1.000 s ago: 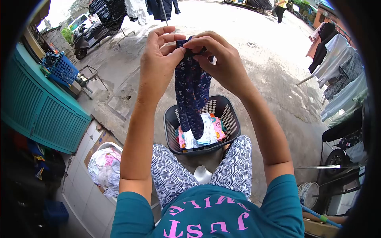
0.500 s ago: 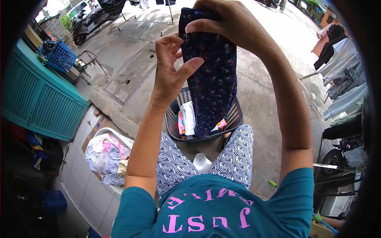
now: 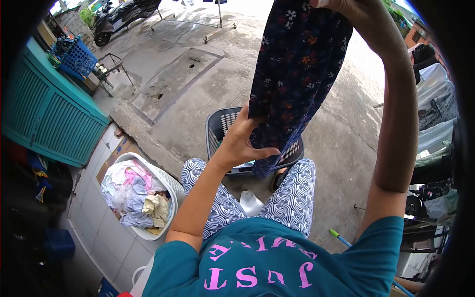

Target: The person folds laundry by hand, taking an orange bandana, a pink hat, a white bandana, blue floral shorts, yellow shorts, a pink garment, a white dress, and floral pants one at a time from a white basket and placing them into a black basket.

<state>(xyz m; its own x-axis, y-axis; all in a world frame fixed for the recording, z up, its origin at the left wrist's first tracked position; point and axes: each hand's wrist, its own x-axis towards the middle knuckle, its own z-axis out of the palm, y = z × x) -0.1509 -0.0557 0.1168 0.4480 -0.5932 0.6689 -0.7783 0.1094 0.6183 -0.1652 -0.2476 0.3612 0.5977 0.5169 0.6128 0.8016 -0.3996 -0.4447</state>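
Note:
A long navy garment point(image 3: 297, 74) with small white and orange flowers hangs in front of me, its exact kind unclear from the folds. High up at the top of the view, my right hand point(image 3: 354, 17) grips its upper part, thumb on the near side. My left hand point(image 3: 243, 143) is closed round the lower part, thumb across the front and the other fingers largely behind the cloth. Below, a dark grey laundry basket point(image 3: 213, 120) stands on the ground just past my knees, mostly covered by the garment and my left hand.
At my left, a white basket point(image 3: 176, 190) is heaped with crumpled clothes point(image 3: 133, 185). A teal louvred cabinet point(image 3: 64, 106) with a blue basket point(image 3: 78, 58) on top stands beyond it. Clothes point(image 3: 438, 99) hang along the right. A parked motorbike point(image 3: 121, 20) is at the back left.
My right hand has gone up and to the right, drawing the garment higher. My left hand has slid down to its lower part and closed on it.

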